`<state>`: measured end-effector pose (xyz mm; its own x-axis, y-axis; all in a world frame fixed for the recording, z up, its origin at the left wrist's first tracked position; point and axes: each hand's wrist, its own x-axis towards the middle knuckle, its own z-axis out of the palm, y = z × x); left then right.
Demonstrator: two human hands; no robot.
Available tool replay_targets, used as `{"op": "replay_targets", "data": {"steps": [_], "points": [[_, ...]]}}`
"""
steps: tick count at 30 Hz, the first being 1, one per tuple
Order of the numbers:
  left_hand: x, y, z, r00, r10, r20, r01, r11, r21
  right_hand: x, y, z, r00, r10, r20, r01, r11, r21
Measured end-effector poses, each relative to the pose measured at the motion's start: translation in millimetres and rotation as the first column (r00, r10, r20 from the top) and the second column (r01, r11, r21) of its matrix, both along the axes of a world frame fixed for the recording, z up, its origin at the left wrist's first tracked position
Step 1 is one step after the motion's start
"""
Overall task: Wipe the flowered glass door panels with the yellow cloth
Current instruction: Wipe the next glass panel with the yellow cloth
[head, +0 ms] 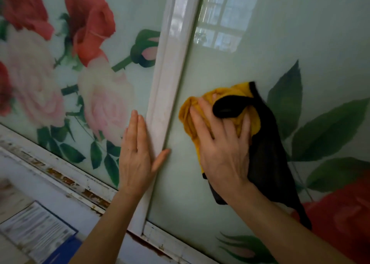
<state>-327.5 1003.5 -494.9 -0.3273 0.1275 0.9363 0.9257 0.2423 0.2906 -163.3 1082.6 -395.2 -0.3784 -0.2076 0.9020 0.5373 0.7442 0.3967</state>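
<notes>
Head camera: the yellow cloth (197,111) lies bunched against the right glass panel (270,39), just beside the white frame post (170,73). Its long axis runs on a slant, the crumpled yellow end up and left, a black part (266,163) trailing down and right. A black fold loops over the fingertips. The right hand (222,149) presses the cloth flat to the glass, fingers spread and nearly straight, gripping nothing. The left hand (138,153) rests flat with straight fingers on the left glass panel (50,67), its thumb reaching across the post.

Both panels are glossy pale green, printed with roses and leaves; a window reflection (222,17) shines above the cloth. The bottom rail (66,176) shows rusty, chipped paint. Below it lies a printed sheet (34,229) on something blue.
</notes>
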Motion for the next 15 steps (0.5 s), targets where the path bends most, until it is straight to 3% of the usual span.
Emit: {"op": "replay_targets", "data": {"steps": [3,8,12,15], "points": [[4,-4,-13,0.998,-0.023,0.060,0.024,1.000,-0.014,-12,-6,-10,0.974,0.153,0.167,-0.155,0.988,-0.002],[4,-8,-9,1.000,0.009,-0.029,-0.010,0.999,-0.042,-41,-9,-4,0.862,0.243,0.444,-0.302,0.951,0.067],[4,-10,-8,0.999,0.034,-0.004,-0.034,0.997,-0.062,-62,-11,42,0.960,0.205,0.192,-0.237,0.959,0.158],[4,-12,-8,0.999,0.038,0.004,-0.038,0.996,-0.083,-73,-14,53,0.983,0.186,0.008,-0.185,0.973,0.137]]}}
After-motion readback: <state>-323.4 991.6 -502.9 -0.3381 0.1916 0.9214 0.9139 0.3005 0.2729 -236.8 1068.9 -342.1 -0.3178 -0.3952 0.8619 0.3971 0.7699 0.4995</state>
